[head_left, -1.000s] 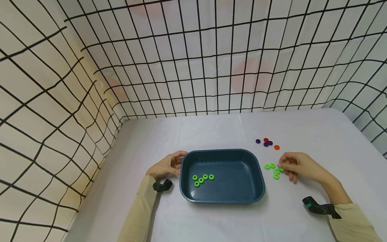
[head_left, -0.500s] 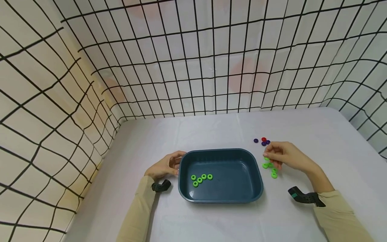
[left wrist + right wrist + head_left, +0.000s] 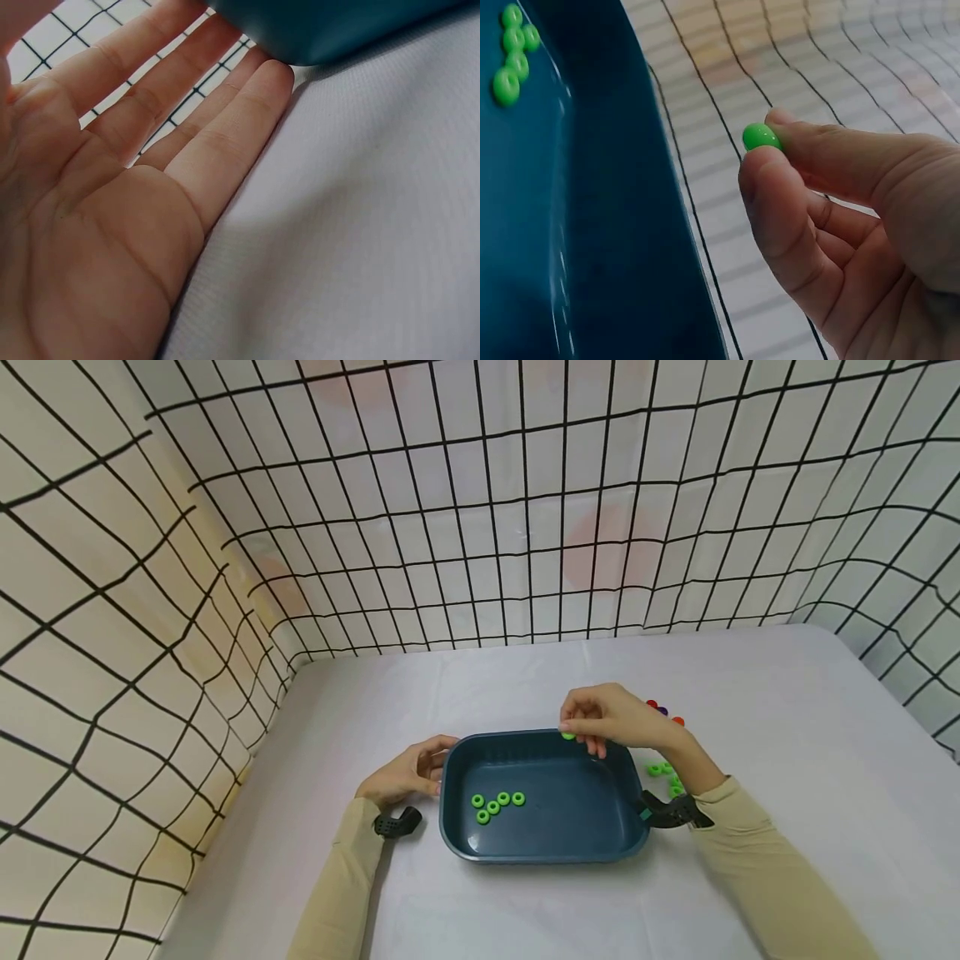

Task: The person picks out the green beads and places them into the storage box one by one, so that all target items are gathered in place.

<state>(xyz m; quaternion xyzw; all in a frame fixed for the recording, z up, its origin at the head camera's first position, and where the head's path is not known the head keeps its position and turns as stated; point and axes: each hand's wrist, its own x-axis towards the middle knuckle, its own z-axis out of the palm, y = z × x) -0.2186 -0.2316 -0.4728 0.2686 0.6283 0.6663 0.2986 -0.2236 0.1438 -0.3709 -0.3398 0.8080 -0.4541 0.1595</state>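
Closest to me, the left sleeve and right sleeve, both tan, reach in over the near part of the white bench, each with a black wrist unit at its cuff, the left one and the right one. The blue tray sits around the middle of the bench, well short of its far edge, its long sides running roughly along that edge. Five green rings lie flat on the tray's floor, grouped toward its left side.

The left hand rests against the outside of the tray on the side toward the bench's left edge; my left wrist view shows its fingers extended and relaxed, gripping nothing. On the side toward the bench's right edge, more green rings lie in a cluster beside the tray, partly covered by the right forearm, so I can't count them all.

The right hand is over the tray's far rim, pinching one green ring between thumb and index finger. Past that wrist, toward the bench's far right corner, I can see a red ring, a purple ring and an orange ring. Behind the far edge stands a black net before a pale wall.
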